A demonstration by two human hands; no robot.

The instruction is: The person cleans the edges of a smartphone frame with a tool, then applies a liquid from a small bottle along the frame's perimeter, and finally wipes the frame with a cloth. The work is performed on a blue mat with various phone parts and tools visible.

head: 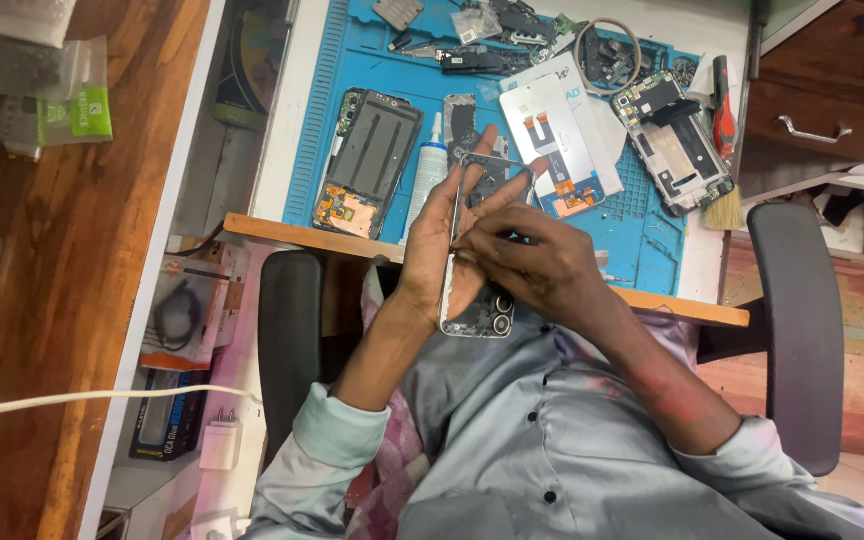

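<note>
My left hand (430, 238) holds a stripped phone frame (482, 310) upright over my lap, with its camera rings at the lower end. My right hand (522, 255) rests across the frame's inner face with fingers pinched against its left edge; whether it holds a small tool I cannot tell. Both hands hover just in front of the desk's wooden front edge (292, 232).
A blue work mat (642, 215) on the desk carries an opened phone body (367, 160), a white glue tube (430, 172), a display panel (557, 135), another opened phone (672, 135), a brush (722, 150) and several small parts. Chair armrests (797, 330) flank me. Drawers (832, 90) stand at right.
</note>
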